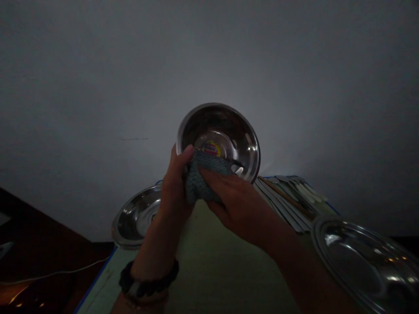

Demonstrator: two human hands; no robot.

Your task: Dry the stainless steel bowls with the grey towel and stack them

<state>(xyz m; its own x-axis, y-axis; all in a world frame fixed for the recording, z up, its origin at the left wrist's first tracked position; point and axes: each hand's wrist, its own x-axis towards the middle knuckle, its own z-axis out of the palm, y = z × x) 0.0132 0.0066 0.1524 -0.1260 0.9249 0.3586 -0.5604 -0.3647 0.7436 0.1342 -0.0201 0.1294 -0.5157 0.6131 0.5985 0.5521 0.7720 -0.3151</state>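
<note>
A shiny metal bowl point(225, 117) is held up tilted, its inside facing me, with a yellow and red sticker point(212, 148) on the bottom. My left hand point(176, 183) grips the bowl's left rim, thumb over the edge. A grey-green cloth point(199, 181) lies over the lower rim, bunched between the hands. My right hand point(234, 196) presses the cloth against the lower part of the bowl, its fingers closed over it. The lower rim is partly hidden behind the cloth and fingers.
On the pale green table point(229, 270), a second metal bowl point(131, 218) stands at left and a wide metal basin point(356, 261) at right. Several knives and utensils point(291, 196) lie toward the back right. Behind rises a grey wall point(81, 87); a white cable point(62, 273) runs at left.
</note>
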